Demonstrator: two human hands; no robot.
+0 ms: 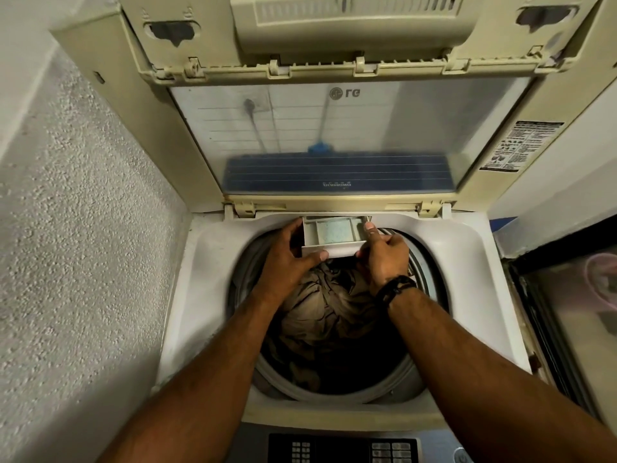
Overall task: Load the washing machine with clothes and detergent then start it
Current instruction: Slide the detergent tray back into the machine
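Observation:
The top-loading washing machine (213,262) stands with its lid (334,128) raised. Brown clothes (327,309) lie in the drum. At the drum's far rim the white detergent drawer (334,233) is pulled out, with pale blue powder in its middle compartment. My left hand (287,259) grips the drawer's left side, thumb on its front edge. My right hand (387,255) grips the drawer's right side, index finger along its wall; a dark bracelet is on that wrist.
The control panel (344,447) with buttons sits at the near edge. A rough textured wall (83,228) stands close on the left. On the right, a dark-framed surface (574,312) with a pink item borders the machine.

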